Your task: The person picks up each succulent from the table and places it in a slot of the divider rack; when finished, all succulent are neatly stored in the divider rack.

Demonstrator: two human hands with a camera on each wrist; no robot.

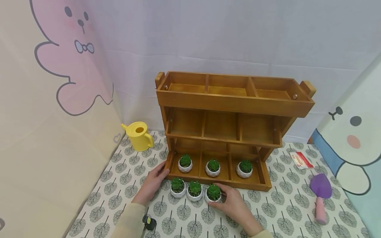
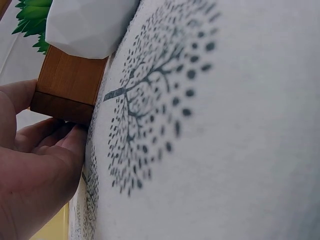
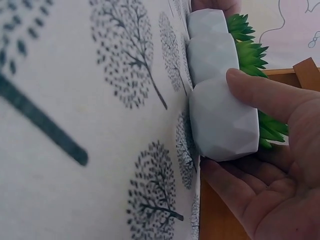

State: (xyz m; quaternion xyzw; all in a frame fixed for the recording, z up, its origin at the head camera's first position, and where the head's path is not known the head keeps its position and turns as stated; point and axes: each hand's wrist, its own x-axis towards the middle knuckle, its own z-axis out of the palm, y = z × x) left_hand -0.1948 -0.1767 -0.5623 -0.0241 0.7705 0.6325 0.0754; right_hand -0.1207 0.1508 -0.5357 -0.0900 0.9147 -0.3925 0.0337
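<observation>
In the head view my right hand [image 1: 233, 202] holds a potted succulent [image 1: 213, 193] in a white faceted pot, with thumb and fingers on its sides. This pot [image 3: 224, 122] stands on the cloth in the right wrist view. To its left, two more potted succulents [image 1: 194, 190] complete a row before a tiered wooden shelf [image 1: 235, 103]. My left hand [image 1: 154, 180] is at the front left corner of the shelf's bottom tray. The left wrist view shows thumb and fingers gripping that wooden corner [image 2: 65, 87]; some fingertips are hidden under or behind it.
Three potted succulents [image 1: 213, 168] stand in the bottom tray's compartments. A yellow watering can [image 1: 138, 137] is left of the shelf. On the right lie a red and white packet [image 1: 301, 160] and a purple trowel [image 1: 320, 186] with a pink handle. A tree-patterned cloth [image 1: 262, 228] covers the table.
</observation>
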